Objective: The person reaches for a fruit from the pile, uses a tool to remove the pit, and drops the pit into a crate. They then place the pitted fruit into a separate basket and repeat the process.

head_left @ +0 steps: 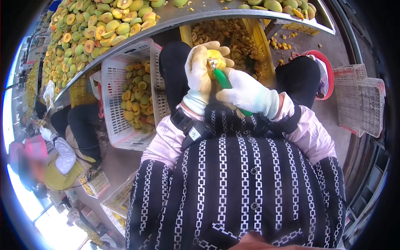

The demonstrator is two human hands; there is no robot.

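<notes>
Clearly, the left hand (198, 71) is curled round one yellow fruit (216, 55), thumb and fingers bent about it, above the lap and near the edge of the work table. The fruit is bright yellow and rounded, with a moist sheen; the fingers hide part of its outline. The right hand (249, 91) is closed round a single tool (222, 78) with a smooth green handle and a slim metal end. That end overlaps the fruit's near side; how deep it goes, I cannot tell. Both hands wear knitted white gloves, the left one stained yellowish. Two dark bands circle the forearms over pale pink sleeves (160, 143), the left bearing one white label (194, 133).

Just past the hands is a yellow plastic crate (259, 50) of brownish, crumpled fruit scraps, too many to count. Beside the left knee, one white slatted plastic crate (114, 98) holds many green and orange pieces, some showing hollowed cut faces. Beyond, the grey metal table (187, 10), with its curved-looking rim, bears a large heap of green and yellow fruit (108, 25), many halved.

Near the right knee is one round red basin (330, 75); farther right lean two pale latticed crates (371, 102). Well off to the left sits a co-worker in a grey sleeve (65, 156), with a white-gloved hand (46, 133).
</notes>
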